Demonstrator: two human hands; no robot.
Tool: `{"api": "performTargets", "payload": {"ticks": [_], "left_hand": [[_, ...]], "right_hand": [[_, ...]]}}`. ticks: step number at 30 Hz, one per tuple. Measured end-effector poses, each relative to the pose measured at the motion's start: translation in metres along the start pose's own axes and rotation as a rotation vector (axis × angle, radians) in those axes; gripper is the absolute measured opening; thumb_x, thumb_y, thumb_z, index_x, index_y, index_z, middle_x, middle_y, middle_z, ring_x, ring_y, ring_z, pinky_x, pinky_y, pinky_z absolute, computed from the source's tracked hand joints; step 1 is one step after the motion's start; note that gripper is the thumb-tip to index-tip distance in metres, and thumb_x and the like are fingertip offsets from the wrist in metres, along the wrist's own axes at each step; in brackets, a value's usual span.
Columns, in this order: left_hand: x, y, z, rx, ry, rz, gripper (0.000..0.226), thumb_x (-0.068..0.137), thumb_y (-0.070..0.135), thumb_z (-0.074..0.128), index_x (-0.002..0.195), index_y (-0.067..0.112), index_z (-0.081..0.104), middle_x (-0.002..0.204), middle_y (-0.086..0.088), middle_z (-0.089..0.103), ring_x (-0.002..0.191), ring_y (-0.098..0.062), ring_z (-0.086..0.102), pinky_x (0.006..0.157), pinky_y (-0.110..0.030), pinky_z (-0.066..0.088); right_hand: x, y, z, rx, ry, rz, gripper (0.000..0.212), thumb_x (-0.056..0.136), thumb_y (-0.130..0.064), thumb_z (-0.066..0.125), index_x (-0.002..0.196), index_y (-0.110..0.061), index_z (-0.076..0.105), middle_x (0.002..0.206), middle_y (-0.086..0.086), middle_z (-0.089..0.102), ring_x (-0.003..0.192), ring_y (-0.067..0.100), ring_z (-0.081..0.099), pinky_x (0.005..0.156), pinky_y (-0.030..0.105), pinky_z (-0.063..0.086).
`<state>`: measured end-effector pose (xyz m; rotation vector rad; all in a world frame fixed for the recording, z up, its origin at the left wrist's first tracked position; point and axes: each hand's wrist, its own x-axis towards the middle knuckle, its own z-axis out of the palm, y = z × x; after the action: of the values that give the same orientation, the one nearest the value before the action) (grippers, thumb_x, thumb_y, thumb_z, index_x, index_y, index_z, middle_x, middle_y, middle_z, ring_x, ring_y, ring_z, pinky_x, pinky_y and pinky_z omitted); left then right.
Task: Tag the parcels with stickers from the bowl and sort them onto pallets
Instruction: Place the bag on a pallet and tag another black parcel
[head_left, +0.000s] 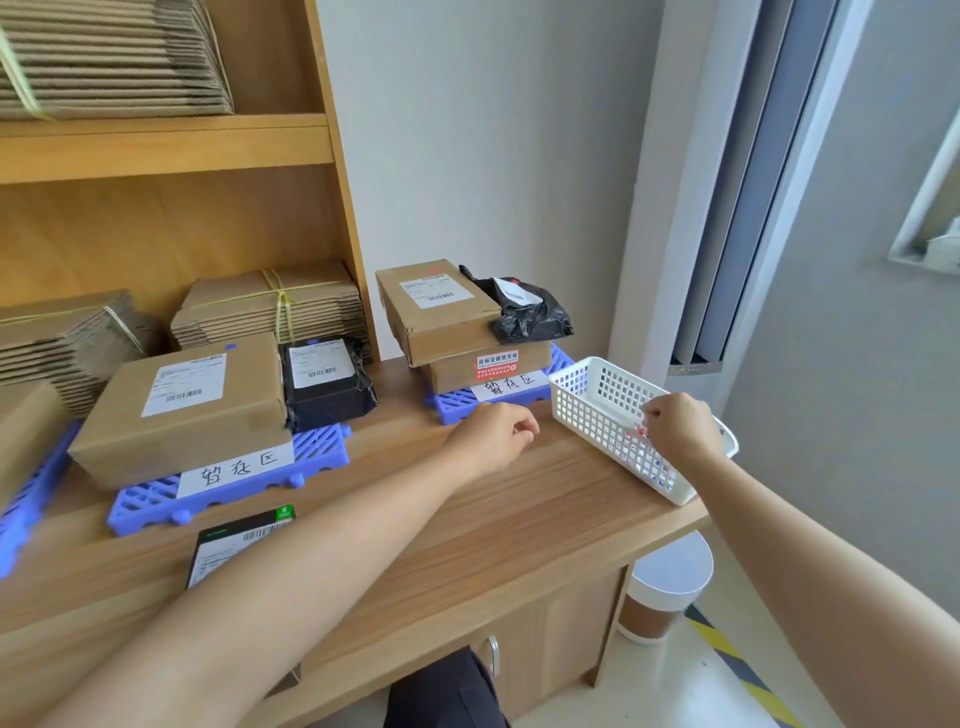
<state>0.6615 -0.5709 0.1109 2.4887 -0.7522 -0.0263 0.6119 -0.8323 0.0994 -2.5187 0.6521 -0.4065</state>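
My right hand (680, 428) reaches into the white mesh basket (597, 400) at the counter's right end and pinches a red-and-white sticker (638, 431). My left hand (493, 436) hovers over the counter with loosely curled fingers, holding nothing, just in front of the right blue pallet (457, 402). That pallet carries two stacked cardboard parcels (436, 312) and a black poly bag (524, 312). The middle blue pallet (218, 493) holds a large cardboard parcel (182, 410) and a black wrapped parcel (327, 379). A flat black parcel with a green label (234, 540) lies on the counter, partly hidden by my left forearm.
Bundles of flat cardboard (270, 306) fill the wooden shelf (166, 145) behind the pallets. A third blue pallet (26, 499) with a box sits at the far left. A white bin (665, 587) stands on the floor beside the counter's right edge.
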Motion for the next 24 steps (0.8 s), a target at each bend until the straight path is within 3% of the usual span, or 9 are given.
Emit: {"api": "performTargets", "payload": {"ticks": [3,7,10,13,16,19,24], "left_hand": [[-0.003,-0.004,-0.005,0.000,0.014,0.009,0.017,0.097,0.021,0.058,0.104,0.023,0.074,0.104,0.007,0.074,0.099,-0.012,0.063,0.091,-0.032,0.051],[-0.013,-0.011,-0.012,0.003,0.031,0.002,0.016,0.097,0.021,0.059,0.103,0.023,0.074,0.103,0.007,0.074,0.097,-0.012,0.063,0.091,-0.032,0.051],[-0.025,-0.020,-0.021,0.006,0.034,-0.037,0.016,0.096,0.023,0.059,0.101,0.024,0.074,0.102,0.006,0.074,0.096,-0.012,0.063,0.091,-0.034,0.052],[-0.046,-0.033,-0.035,0.011,0.059,-0.082,0.016,0.095,0.025,0.059,0.100,0.025,0.074,0.103,0.006,0.074,0.098,-0.012,0.063,0.091,-0.034,0.052],[-0.065,-0.048,-0.046,0.015,0.075,-0.133,0.015,0.094,0.028,0.061,0.098,0.026,0.076,0.101,0.005,0.074,0.098,-0.013,0.064,0.090,-0.033,0.053],[-0.092,-0.069,-0.064,0.015,0.098,-0.190,0.012,0.093,0.031,0.063,0.096,0.028,0.075,0.102,0.005,0.072,0.100,-0.014,0.063,0.091,-0.035,0.052],[-0.145,-0.098,-0.098,0.037,0.161,-0.247,0.014,0.094,0.027,0.062,0.099,0.024,0.075,0.102,0.005,0.073,0.100,-0.015,0.063,0.091,-0.032,0.052]], "right_hand": [[-0.001,-0.001,0.003,0.002,-0.081,-0.011,0.031,0.090,-0.011,0.051,0.061,-0.009,0.062,0.061,0.012,0.058,0.055,0.028,0.048,0.051,0.030,0.033],[-0.009,-0.015,0.011,-0.019,-0.183,-0.089,0.053,0.099,-0.050,0.051,0.073,-0.007,0.068,0.064,0.008,0.064,0.056,0.021,0.056,0.055,0.031,0.039],[-0.020,-0.026,0.026,-0.050,-0.204,-0.189,0.028,0.095,-0.040,0.059,0.081,-0.019,0.072,0.079,0.001,0.073,0.070,0.019,0.064,0.063,0.032,0.052],[-0.032,-0.049,0.041,-0.042,-0.202,-0.233,0.030,0.095,-0.034,0.056,0.084,-0.014,0.075,0.076,0.004,0.074,0.074,0.025,0.067,0.073,0.037,0.057],[-0.044,-0.068,0.052,-0.049,-0.199,-0.237,0.033,0.096,-0.039,0.055,0.088,-0.014,0.075,0.080,0.007,0.073,0.082,0.030,0.067,0.074,0.036,0.055],[-0.057,-0.090,0.063,-0.129,-0.109,-0.240,0.038,0.098,-0.045,0.052,0.107,-0.013,0.070,0.107,0.013,0.069,0.103,0.035,0.062,0.080,0.038,0.049],[-0.087,-0.146,0.080,-0.301,0.117,-0.402,0.024,0.095,-0.029,0.052,0.107,-0.018,0.069,0.113,0.009,0.062,0.111,0.034,0.051,0.092,0.044,0.036]]}}
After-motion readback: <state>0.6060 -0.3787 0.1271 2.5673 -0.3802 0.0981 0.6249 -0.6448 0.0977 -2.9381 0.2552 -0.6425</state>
